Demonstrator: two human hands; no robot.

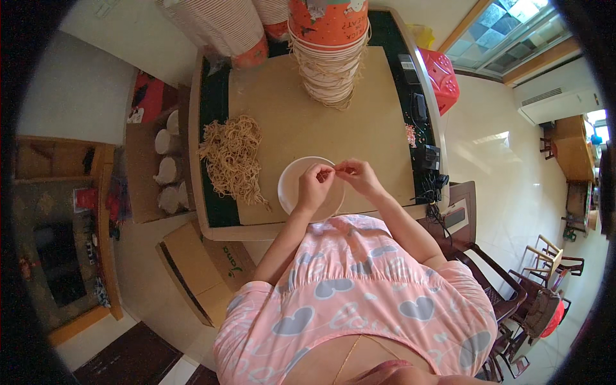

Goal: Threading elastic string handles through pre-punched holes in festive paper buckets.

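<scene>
1. Left hand [316, 185]: over the open white bucket [290, 186], fingers curled, thumb and forefinger drawn in toward the far rim. Cannot tell whether they grip the rim or something thin; the detail is too small.
2. Right hand [360, 176]: comes in from the right, fingers bent, fingertips close to the left hand's at the rim. What lies between its fingertips, if anything, cannot be made out.
3. Bucket: on a brown board [359, 131], near the table edge closest to the person, mouth toward the camera.
4. Left of bucket: loose tangled heap of tan string [234, 160], partly on the board, partly on the dark green table cover [218, 208]. One tail trails toward the bucket.
5. Far side of board: stack of nested buckets [328, 29], orange print on the top one, string hanging about the rims.
6. Far left corner: second, tilted stack of pale buckets [221, 25].
7. Right table edge: black cables [439, 183]; small pinkish bits [411, 135] farther up.
8. Off the table: red stool [439, 80] beyond the right side; cardboard box [208, 266] on the floor, lower left.
</scene>
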